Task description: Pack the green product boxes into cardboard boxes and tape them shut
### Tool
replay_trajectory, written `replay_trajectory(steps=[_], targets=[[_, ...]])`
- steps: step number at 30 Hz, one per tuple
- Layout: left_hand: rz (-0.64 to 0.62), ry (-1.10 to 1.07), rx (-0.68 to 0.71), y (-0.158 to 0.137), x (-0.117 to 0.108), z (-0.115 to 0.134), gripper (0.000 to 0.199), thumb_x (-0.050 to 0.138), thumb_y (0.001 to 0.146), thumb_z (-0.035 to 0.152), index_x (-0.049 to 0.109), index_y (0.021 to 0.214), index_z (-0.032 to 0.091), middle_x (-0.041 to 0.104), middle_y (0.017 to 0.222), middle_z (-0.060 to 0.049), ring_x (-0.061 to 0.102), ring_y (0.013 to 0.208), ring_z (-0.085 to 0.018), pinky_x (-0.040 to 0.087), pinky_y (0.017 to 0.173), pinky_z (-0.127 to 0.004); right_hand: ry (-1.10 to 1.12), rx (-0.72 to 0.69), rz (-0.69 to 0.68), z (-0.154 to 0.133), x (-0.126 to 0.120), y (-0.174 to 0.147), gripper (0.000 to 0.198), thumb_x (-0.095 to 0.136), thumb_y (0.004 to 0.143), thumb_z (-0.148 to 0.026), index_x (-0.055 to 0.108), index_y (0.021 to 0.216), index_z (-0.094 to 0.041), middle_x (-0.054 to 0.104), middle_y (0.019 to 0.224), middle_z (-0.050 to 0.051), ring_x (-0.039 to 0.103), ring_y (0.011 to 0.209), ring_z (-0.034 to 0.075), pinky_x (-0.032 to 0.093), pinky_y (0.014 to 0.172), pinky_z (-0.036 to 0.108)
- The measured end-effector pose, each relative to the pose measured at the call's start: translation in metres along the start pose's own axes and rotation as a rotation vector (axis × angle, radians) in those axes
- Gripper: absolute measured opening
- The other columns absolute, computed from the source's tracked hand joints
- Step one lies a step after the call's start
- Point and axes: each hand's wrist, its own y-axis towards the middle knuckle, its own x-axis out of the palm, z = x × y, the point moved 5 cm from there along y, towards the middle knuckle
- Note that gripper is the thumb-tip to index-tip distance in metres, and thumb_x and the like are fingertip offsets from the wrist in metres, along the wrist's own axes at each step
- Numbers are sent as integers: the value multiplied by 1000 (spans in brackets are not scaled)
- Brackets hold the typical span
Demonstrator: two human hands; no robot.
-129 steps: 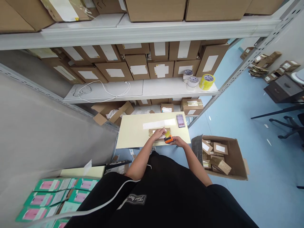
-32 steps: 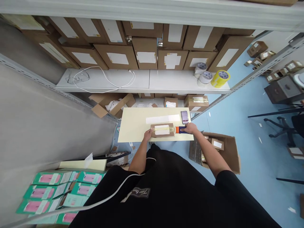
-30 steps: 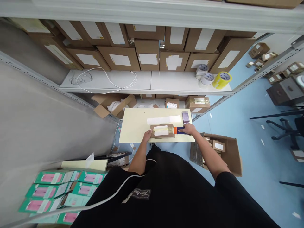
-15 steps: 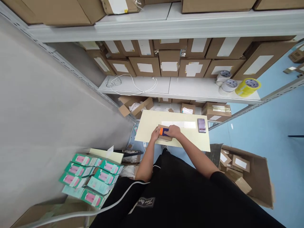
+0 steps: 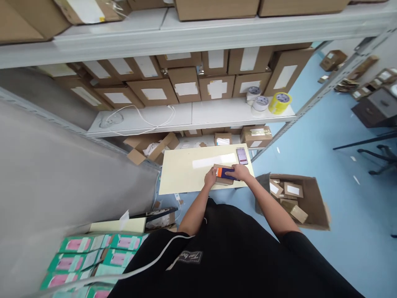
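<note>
Over the front part of the cream table, both my hands are at a small brown cardboard box. A flat dark blue and orange packet lies across it, its right end reaching past the cardboard. My left hand grips the cardboard box at its left end. On the packet's right part, my right hand is closed with thumb and fingers. Whether the packet sits inside the cardboard or on top, I cannot tell. Behind the hands are a white paper strip and a phone.
A shelf beyond the table carries labelled cartons, tape rolls and a white cable. To the right, a large open carton holds small parcels. Green-and-pink boxes are stacked at lower left. A white cable crosses my left sleeve.
My view has turned to the right. Both hands, with the cardboard box and packet, have moved right along the table, nearer the phone. More of the packet now shows beyond the cardboard's right end.
</note>
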Motion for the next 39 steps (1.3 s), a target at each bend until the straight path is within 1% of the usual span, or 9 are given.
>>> replay_trajectory(steps=[6, 9, 13, 19, 22, 26, 29, 35, 39], targets=[[-48, 14, -20, 3, 14, 2, 65, 30, 106, 64, 67, 139, 23, 70, 140, -9, 63, 131, -30, 46, 111, -40, 60, 204, -16, 139, 2, -39, 50, 67, 87, -70, 75, 86, -21, 78, 93, 10, 71, 88, 24, 37, 61, 28], [-46, -25, -10, 7, 9, -3, 64, 34, 106, 62, 69, 137, 20, 70, 141, -11, 61, 134, -31, 45, 114, -42, 84, 247, -36, 162, 11, -41, 48, 68, 88, -68, 74, 82, -20, 77, 86, 9, 70, 81, 22, 34, 59, 27], [-53, -153, -26, 16, -20, -23, 65, 35, 106, 63, 75, 124, 16, 74, 133, -13, 66, 128, -29, 50, 110, -39, 116, 162, -13, 118, 23, -15, 47, 67, 89, -66, 75, 83, -20, 77, 88, 7, 69, 82, 20, 33, 59, 27], [240, -67, -125, 18, -112, -62, 62, 48, 102, 63, 66, 136, 15, 69, 139, -16, 63, 133, -29, 47, 112, -38, 157, 10, 13, -6, 38, 37, 50, 67, 90, -69, 77, 97, -20, 79, 101, 9, 72, 94, 23, 40, 65, 26], [235, -89, -87, 17, -126, -65, 59, 44, 104, 62, 67, 136, 19, 68, 142, -12, 62, 134, -27, 46, 113, -37, 164, -43, -43, -61, 47, 53, 53, 65, 90, -69, 77, 103, -19, 79, 109, 11, 72, 103, 25, 45, 70, 27], [145, -75, -128, 15, -108, -71, 65, 41, 103, 66, 62, 145, 21, 69, 141, -11, 63, 132, -29, 47, 112, -40, 98, -75, -81, -101, 57, 62, 55, 65, 92, -66, 76, 113, -16, 76, 119, 16, 71, 111, 28, 50, 77, 28], [141, -61, -144, 13, -81, -75, 63, 37, 106, 62, 59, 149, 21, 69, 141, -11, 63, 132, -29, 48, 112, -40, 47, -32, -104, -98, 60, 63, 55, 67, 92, -60, 74, 118, -13, 75, 122, 18, 71, 110, 29, 52, 79, 30], [73, 12, -125, 15, -16, -58, 64, 30, 109, 54, 40, 162, 20, 69, 141, -14, 66, 127, -29, 50, 107, -40, 67, 90, -88, -34, 52, 52, 56, 69, 89, -64, 75, 115, -15, 77, 117, 16, 73, 105, 29, 52, 76, 29], [54, 107, -140, 23, 8, -42, 64, 23, 109, 54, 42, 160, 19, 71, 135, -17, 69, 122, -32, 50, 103, -43, 37, 154, -64, 46, 43, 21, 51, 69, 89, -64, 78, 108, -18, 78, 112, 16, 73, 103, 28, 50, 76, 28]])
